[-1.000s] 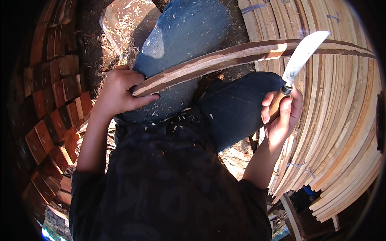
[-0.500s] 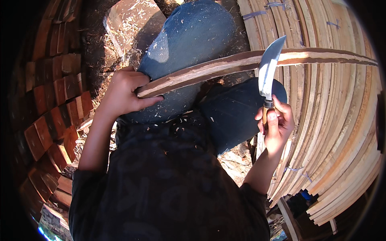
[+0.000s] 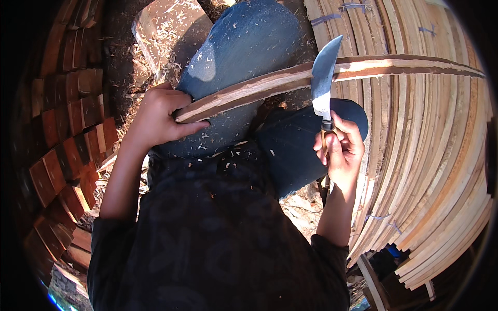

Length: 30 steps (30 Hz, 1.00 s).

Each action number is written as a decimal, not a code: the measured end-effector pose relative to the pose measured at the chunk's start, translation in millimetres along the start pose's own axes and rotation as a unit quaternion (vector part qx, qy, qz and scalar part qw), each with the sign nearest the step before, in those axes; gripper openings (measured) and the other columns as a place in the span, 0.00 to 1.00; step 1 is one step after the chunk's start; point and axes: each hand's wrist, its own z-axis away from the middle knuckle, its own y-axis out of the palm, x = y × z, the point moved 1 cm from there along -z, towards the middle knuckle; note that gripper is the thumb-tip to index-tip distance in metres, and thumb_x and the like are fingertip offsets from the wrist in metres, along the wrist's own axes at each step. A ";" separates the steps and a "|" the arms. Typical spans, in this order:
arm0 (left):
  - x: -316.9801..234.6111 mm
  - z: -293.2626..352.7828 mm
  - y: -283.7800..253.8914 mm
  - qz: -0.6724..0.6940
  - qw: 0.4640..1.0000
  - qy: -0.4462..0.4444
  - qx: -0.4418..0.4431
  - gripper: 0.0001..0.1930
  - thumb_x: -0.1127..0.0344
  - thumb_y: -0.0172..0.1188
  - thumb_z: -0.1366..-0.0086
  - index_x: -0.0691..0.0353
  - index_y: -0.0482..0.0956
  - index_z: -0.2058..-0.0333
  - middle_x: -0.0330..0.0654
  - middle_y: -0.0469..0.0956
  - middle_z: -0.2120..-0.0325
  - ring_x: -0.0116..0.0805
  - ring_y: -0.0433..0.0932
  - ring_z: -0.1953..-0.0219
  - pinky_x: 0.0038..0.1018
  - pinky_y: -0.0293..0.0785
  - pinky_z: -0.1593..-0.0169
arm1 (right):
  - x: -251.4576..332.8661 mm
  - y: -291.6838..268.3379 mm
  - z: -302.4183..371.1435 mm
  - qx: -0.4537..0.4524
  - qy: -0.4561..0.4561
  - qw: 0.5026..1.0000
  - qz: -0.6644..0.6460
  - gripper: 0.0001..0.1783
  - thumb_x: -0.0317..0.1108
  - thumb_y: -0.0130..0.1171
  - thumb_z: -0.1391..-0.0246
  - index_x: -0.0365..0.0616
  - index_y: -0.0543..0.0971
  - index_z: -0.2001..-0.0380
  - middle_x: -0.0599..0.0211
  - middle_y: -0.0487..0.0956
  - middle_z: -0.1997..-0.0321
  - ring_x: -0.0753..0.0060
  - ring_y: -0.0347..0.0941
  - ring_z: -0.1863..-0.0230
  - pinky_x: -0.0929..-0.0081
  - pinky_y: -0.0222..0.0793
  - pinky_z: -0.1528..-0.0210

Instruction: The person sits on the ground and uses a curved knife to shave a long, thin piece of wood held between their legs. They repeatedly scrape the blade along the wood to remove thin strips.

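Observation:
A long wooden strip point(image 3: 249, 92), brown with pale shaved faces, runs from my left hand across my thigh and out to the far right. My left hand point(image 3: 161, 115) grips its near end, the thumb below and the fingers above. In my right hand point(image 3: 342, 144), closed round a short wooden handle, is a knife point(image 3: 324, 72) with a broad curved blade. The blade stands tip up, crossing in front of the strip near its middle; whether the edge touches the wood I cannot tell.
Long pale wooden strips point(image 3: 410, 155), tied in bundles, fill the right side. Stacked reddish-brown wood blocks point(image 3: 57, 171) line the left. A flat board point(image 3: 168, 31) strewn with shavings lies ahead, and wood chips cover my jeans point(image 3: 244, 41).
My right hand has drawn the knife leftward along the strip. The strip has turned slightly, showing more of its pale upper face, while my left hand keeps its grip.

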 end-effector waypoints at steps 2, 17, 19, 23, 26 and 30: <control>-0.2 2.5 2.5 0.004 1.000 0.000 0.000 0.16 0.58 0.74 0.61 0.62 0.77 0.81 0.41 0.70 0.87 0.41 0.69 0.82 0.33 0.64 0.70 | -3.6 -0.6 0.2 -0.035 -0.025 0.998 -0.053 0.19 0.34 0.52 0.38 0.42 0.68 0.45 0.61 0.74 0.77 0.85 0.64 0.83 0.89 0.58 0.84; -5.3 2.7 3.5 -0.015 1.000 -0.009 -0.004 0.16 0.58 0.73 0.61 0.61 0.76 0.82 0.40 0.70 0.87 0.40 0.69 0.82 0.31 0.64 0.69 | 3.9 -0.6 3.0 -0.003 0.007 1.000 0.002 0.18 0.32 0.53 0.38 0.42 0.69 0.46 0.61 0.76 0.75 0.86 0.64 0.83 0.89 0.57 0.83; -7.0 -0.4 0.2 -0.016 1.000 -0.008 -0.008 0.16 0.58 0.73 0.61 0.61 0.76 0.82 0.40 0.69 0.87 0.40 0.69 0.82 0.31 0.64 0.69 | 8.8 0.1 -3.2 -0.100 -0.018 0.991 -0.092 0.18 0.32 0.51 0.38 0.44 0.68 0.45 0.61 0.75 0.76 0.84 0.66 0.82 0.89 0.59 0.83; -3.8 1.1 2.5 -0.025 1.000 -0.014 -0.002 0.16 0.58 0.73 0.61 0.61 0.75 0.82 0.40 0.69 0.87 0.41 0.69 0.82 0.32 0.64 0.68 | -0.9 6.9 0.9 0.043 0.020 0.999 -0.025 0.17 0.31 0.48 0.36 0.44 0.67 0.45 0.64 0.73 0.79 0.85 0.63 0.84 0.90 0.57 0.83; -5.2 4.0 4.3 -0.011 1.000 -0.012 -0.018 0.16 0.58 0.73 0.61 0.61 0.75 0.82 0.40 0.69 0.87 0.41 0.69 0.82 0.32 0.64 0.68 | 7.2 3.8 -0.3 -0.038 -0.007 0.999 0.005 0.18 0.34 0.50 0.37 0.44 0.67 0.45 0.63 0.73 0.79 0.86 0.62 0.85 0.90 0.57 0.84; -7.2 2.0 4.3 -0.025 0.999 -0.005 -0.025 0.17 0.58 0.73 0.61 0.61 0.74 0.83 0.40 0.68 0.88 0.41 0.69 0.82 0.32 0.64 0.69 | -0.7 3.3 0.0 -0.069 -0.036 0.997 -0.022 0.17 0.32 0.49 0.36 0.43 0.67 0.45 0.65 0.74 0.77 0.87 0.62 0.85 0.89 0.57 0.84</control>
